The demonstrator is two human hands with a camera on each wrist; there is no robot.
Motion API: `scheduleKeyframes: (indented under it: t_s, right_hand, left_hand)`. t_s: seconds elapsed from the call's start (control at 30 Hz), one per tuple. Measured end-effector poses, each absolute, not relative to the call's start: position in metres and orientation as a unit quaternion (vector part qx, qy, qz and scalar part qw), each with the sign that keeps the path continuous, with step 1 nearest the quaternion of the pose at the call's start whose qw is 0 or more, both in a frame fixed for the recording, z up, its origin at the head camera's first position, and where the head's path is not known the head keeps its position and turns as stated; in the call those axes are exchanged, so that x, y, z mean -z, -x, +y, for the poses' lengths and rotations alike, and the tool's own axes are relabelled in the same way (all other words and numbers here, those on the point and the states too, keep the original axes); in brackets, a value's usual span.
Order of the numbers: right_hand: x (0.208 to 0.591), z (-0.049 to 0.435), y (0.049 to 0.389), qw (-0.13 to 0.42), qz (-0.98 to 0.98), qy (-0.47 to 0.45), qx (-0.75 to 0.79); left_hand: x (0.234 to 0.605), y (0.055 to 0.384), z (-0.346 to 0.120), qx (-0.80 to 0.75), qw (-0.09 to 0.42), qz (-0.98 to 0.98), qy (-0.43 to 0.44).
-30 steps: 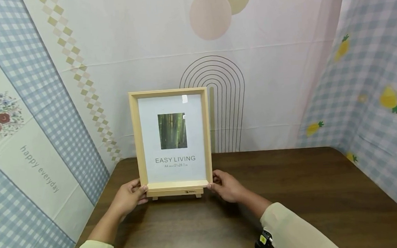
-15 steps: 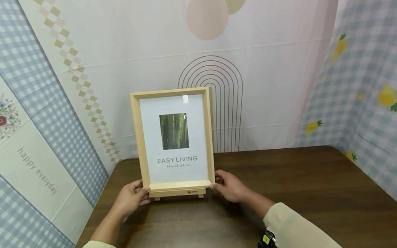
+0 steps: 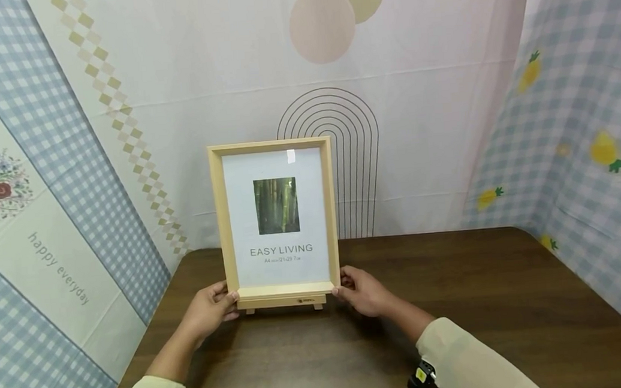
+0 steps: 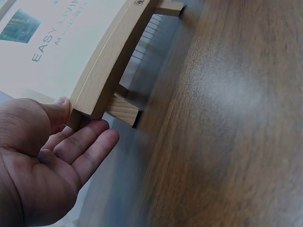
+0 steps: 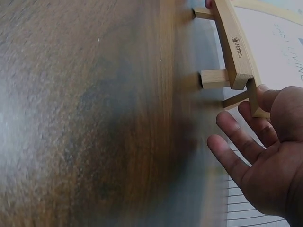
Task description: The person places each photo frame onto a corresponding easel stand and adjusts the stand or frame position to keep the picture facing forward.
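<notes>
A light wooden picture frame (image 3: 283,268) stands upright on the ledge of a small wooden easel (image 3: 281,302) near the table's far side. Behind its glass is a white sheet with a bamboo picture and the words EASY LIVING. My left hand (image 3: 207,309) pinches the frame's lower left corner, thumb at the front. At the lower right corner, my right hand (image 3: 365,292) pinches the frame the same way. In the right wrist view, its lower fingers (image 5: 229,125) extend free below the corner. Short easel feet (image 4: 124,111) show under the ledge; most of the easel is hidden behind the frame.
The dark brown wooden table (image 3: 459,304) extends to both sides and toward me. A white patterned cloth (image 3: 419,120) hangs close behind the frame. Checked cloths (image 3: 603,209) hang at the right and left. Black wrist cameras (image 3: 423,378) sit at both sleeves.
The frame and easel have shifted slightly to the right, and both hands have moved along with them. Both grips look the same. The head view has also turned a little.
</notes>
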State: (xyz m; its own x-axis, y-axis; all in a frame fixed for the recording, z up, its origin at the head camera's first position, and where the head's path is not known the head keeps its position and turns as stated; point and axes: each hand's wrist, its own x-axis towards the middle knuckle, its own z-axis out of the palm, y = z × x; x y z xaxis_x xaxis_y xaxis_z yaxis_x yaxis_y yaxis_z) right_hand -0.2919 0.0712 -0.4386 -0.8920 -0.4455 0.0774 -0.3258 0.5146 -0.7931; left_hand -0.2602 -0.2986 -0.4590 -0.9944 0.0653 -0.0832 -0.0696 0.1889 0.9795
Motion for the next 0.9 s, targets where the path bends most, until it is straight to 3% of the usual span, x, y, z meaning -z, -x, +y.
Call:
scheduleKeyframes:
  t_s: [0.9]
  right_hand:
    - [0.437, 0.088, 0.290, 0.077, 0.870, 0.208, 0.439]
  left_hand:
    - [0.462, 0.262, -0.285, -0.650, 0.053, 0.758, 0.004]
